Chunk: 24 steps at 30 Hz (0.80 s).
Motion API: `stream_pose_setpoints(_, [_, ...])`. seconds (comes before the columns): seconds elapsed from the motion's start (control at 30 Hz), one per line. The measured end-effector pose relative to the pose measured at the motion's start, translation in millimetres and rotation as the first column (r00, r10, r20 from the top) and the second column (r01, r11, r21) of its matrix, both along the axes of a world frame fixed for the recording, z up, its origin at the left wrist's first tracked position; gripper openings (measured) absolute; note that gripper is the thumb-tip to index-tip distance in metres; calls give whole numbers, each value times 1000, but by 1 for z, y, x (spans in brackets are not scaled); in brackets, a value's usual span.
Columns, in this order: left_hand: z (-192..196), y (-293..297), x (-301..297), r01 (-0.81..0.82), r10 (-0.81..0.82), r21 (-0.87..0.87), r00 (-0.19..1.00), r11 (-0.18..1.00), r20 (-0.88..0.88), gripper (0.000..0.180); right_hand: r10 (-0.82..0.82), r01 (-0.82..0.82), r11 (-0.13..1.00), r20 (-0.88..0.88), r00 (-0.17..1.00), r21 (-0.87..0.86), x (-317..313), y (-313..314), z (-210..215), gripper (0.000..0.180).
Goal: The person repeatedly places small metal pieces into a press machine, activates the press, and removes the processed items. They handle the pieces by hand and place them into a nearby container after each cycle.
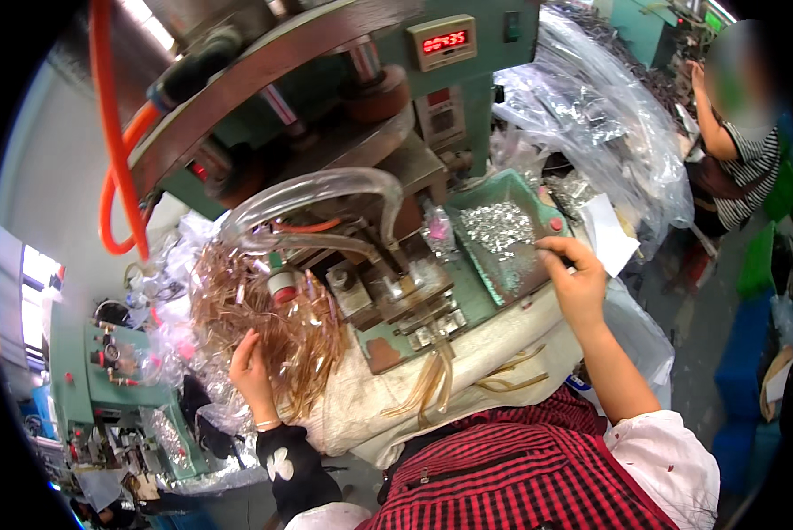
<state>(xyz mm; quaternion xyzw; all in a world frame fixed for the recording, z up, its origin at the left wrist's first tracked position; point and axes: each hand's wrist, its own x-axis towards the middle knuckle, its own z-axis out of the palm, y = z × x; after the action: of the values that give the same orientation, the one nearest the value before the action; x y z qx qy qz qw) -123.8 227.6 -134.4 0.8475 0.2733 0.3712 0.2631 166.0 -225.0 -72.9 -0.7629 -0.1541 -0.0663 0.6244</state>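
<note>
Far left, an orange hose (pixel 107 132) loops down, its top cut off by the rim. Your left hand (pixel 251 369) rests against the tangle of clear amber strips (pixel 273 327), fingers loosely curled into it; whether they pinch a strip is hidden. The press machine (pixel 343 115) crowds over the middle, leaving little room above the tooling. Your right hand (pixel 575 281) sits at the near edge of the green tray (pixel 538 196), fingertips pinched shut over the small silver parts (pixel 500 228); what they hold is too small to tell. Clear plastic bags (pixel 591 115) pile beyond.
</note>
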Motion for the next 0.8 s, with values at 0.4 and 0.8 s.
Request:
stream_pose_setpoints(0.4, [110, -141, 68, 103, 47, -254, 851, 962, 523, 11, 279, -301, 906, 113, 953, 298, -43, 126, 47, 31])
stream_pose_setpoints(0.8, [182, -187, 112, 426, -412, 113, 720, 898, 559, 7, 552, -455, 784, -139, 822, 423, -67, 107, 95, 45])
